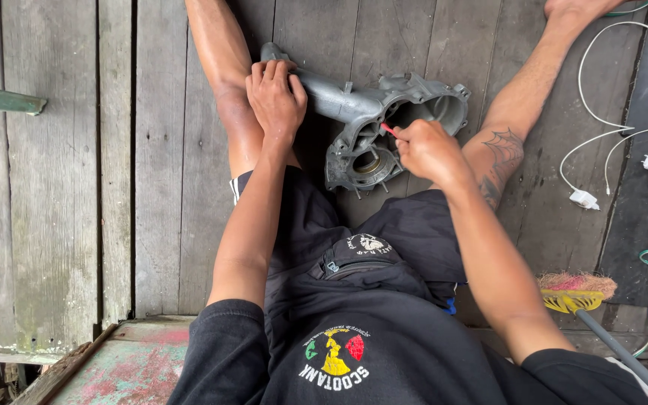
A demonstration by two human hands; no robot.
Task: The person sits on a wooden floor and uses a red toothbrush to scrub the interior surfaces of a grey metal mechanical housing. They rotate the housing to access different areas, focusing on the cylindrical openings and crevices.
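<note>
**Engine casing on a weathered plank floor**

Outdoors, it seemed, the grey metal engine casing lay on dark, worn wooden floorboards between the person's bare legs. The left hand clasped the casing's tubular arm, fingers curled tight together over it. The right hand, at the casing's near opening, pinched a thin red tool in bunched fingertips. Right of the casing trailed white charger cables; nearer the body than the casing lay a broom. Left of it, paler boards met a flaking painted edge.
</note>
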